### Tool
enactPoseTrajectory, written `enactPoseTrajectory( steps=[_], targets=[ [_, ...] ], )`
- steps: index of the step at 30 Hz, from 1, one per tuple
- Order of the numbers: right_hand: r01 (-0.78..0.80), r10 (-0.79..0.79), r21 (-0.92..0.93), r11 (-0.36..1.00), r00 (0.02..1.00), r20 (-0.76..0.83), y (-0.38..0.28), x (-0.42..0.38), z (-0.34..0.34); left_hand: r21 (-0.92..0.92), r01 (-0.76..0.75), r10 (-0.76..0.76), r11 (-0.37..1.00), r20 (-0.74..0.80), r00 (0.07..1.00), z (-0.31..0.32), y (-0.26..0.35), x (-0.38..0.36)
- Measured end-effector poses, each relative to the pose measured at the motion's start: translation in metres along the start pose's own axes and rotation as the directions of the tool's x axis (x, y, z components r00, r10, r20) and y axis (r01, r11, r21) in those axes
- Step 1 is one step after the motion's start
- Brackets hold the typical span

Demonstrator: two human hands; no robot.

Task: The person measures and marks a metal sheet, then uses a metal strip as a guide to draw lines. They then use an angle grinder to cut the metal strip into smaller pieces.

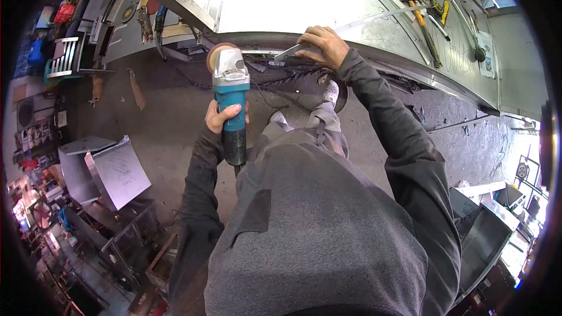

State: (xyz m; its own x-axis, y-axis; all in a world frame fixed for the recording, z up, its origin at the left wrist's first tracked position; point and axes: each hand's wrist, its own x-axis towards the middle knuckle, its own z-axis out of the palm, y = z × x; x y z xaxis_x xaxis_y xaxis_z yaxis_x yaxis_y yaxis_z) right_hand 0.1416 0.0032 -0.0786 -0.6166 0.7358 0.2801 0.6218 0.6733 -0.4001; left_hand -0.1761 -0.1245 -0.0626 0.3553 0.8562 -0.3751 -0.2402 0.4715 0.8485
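Note:
My left hand is wrapped round the body of a teal and black angle grinder, which points away from me. The grinder's round disc is beside the near edge of a metal-topped bench. At that same edge, to the right, my right hand has its fingers closed on a flat metal strip. The strip's left end sticks out past the fingers, a short way from the grinder's head.
On the bench's right side lie a hammer, a tape measure and a long thin metal strip. Pliers lie at the upper left. Bent sheet-metal pieces stand at the left, and a metal box at the lower right.

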Motion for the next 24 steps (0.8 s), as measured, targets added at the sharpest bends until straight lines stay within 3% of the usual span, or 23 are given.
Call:
enactPoseTrajectory(
  steps=[2,4,6,8,9,10,12,14,16,19,24],
  targets=[
    [0.030,-0.029,-0.033,0.999,0.999,0.034,0.008,0.006,0.006,0.136,-0.004,0.017,0.991,-0.098,0.995,-0.004,-0.009,-0.005],
    [0.112,-0.094,-0.160,0.981,0.989,0.115,0.012,0.016,0.014,0.130,0.010,0.006,0.991,-0.122,0.992,0.000,-0.011,-0.010],
    [0.140,-0.104,-0.158,0.977,0.970,0.218,0.012,0.028,0.020,0.120,0.013,0.007,0.993,-0.161,0.987,0.012,-0.009,-0.014],
    [0.015,0.030,-0.124,0.992,0.935,0.354,0.012,0.038,0.026,0.081,-0.060,0.077,0.995,-0.235,0.969,0.026,-0.011,-0.014],
    [0.166,-0.138,-0.084,0.983,0.952,0.272,0.023,0.041,0.035,0.099,-0.036,0.058,0.994,-0.233,0.971,0.025,-0.014,-0.014],
    [0.192,-0.165,-0.072,0.979,0.945,0.284,0.035,0.043,0.044,0.087,-0.043,0.064,0.995,-0.259,0.964,0.027,-0.017,-0.013],
    [0.334,-0.325,-0.015,0.942,0.925,0.199,0.047,0.051,0.051,0.295,-0.007,0.110,0.955,-0.335,0.936,0.038,-0.022,-0.010],
    [0.311,-0.307,0.023,0.950,0.922,0.236,0.056,0.058,0.061,0.286,0.036,0.094,0.957,-0.426,0.900,0.049,-0.030,-0.001],
    [0.285,-0.291,0.063,0.956,0.916,0.277,0.065,0.064,0.064,0.521,0.006,0.300,0.853,-0.501,0.812,0.054,-0.054,0.014],
    [0.259,-0.255,0.034,0.965,0.903,0.346,0.066,0.067,0.061,0.477,0.152,0.238,0.866,-0.660,0.712,0.089,-0.060,0.035],
    [0.244,-0.250,0.055,0.968,0.939,0.236,0.078,0.066,0.077,0.453,0.411,0.161,0.791,-0.803,0.574,0.136,-0.076,0.076]
  ],
)
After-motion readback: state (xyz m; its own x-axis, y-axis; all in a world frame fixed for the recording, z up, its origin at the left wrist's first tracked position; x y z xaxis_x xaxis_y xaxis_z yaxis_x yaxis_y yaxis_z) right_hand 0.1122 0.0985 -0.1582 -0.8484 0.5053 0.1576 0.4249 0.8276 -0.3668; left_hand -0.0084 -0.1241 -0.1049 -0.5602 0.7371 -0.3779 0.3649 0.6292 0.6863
